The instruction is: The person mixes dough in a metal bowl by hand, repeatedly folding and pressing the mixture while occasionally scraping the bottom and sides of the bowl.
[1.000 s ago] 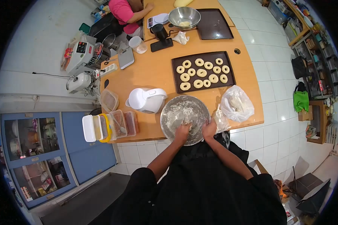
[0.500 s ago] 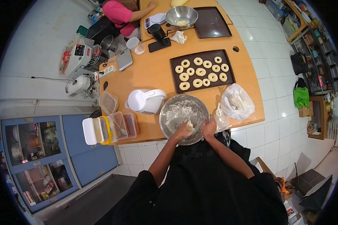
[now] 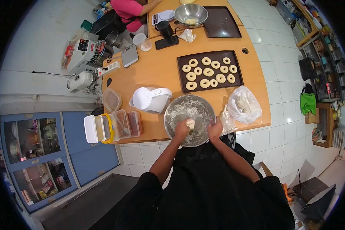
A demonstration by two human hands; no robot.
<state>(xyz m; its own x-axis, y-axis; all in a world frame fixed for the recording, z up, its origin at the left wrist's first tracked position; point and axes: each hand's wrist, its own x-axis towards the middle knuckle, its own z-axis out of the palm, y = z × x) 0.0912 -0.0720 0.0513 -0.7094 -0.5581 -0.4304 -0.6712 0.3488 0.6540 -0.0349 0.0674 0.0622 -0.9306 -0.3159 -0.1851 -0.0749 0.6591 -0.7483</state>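
Observation:
A steel bowl [image 3: 175, 109] dusted with flour stands at the table's near edge. My left hand [image 3: 182, 129] is inside it, closed on a small pale piece of dough [image 3: 190, 124]. At the bowl's right rim my right hand [image 3: 215, 129] grips the metal edge. Just left of the bowl is a white hand mixer or jug-like appliance [image 3: 151, 100]. Right of my right hand lie a small plastic bag [image 3: 228, 122] and a larger clear bag [image 3: 244, 105] with pale contents. Behind the bowl a dark tray [image 3: 184, 90] holds several dough rings [image 3: 208, 72].
Lidded containers [image 3: 91, 132] line the left edge. Farther back are a grey scale [image 3: 130, 56], a black kettle [image 3: 164, 29], another steel bowl [image 3: 191, 14] and a dark tray [image 3: 222, 22]. A person in pink [image 3: 128, 11] is at the far left.
My left hand has lifted slightly and moved left within the bowl, and the dough shows more clearly in it. My right hand remains at the rim. The whole view has shifted a little.

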